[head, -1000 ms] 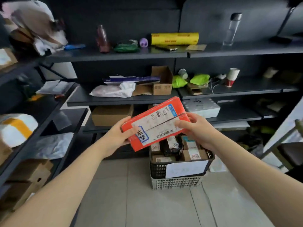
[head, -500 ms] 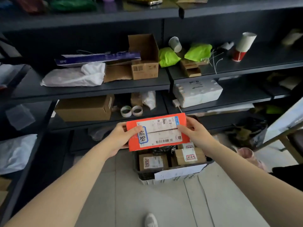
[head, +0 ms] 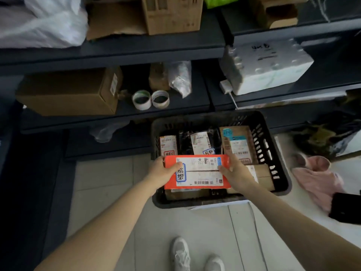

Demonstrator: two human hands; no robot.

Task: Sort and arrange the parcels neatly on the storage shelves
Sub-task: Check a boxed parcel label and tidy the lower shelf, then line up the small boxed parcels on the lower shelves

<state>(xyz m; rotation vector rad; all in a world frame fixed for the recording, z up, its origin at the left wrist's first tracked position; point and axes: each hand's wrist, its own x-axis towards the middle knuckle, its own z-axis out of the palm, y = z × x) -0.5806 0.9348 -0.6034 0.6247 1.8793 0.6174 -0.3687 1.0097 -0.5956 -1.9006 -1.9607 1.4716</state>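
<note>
- The left hand (head: 163,170) is clasping the left short end of the flat orange-red cardboard parcel with a white shipping label (head: 197,172), thumb curled over its top face. The right hand (head: 234,173) is clasping the right end the same way.
- The parcel is lying level over the front half of the black slotted plastic basket (head: 261,145) on the floor. Whether it is touching the small parcels beneath is unclear.
- Both thumbs are bearing on or near the slick label. If one hand is freed early, the parcel is likely tipping and dropping back among the others.
- The dark metal shelf (head: 195,104) at 12 o'clock is overhanging the basket's far rim, so a straight lift is risking a knock against its edge.
- Two pale tape rolls (head: 142,105) are sitting at 11 o'clock. A careless slide-in is liable to be sending them rolling.
- A crumpled pink cloth (head: 316,178) is lying at 3 o'clock, threatening a snagged foot.
</note>
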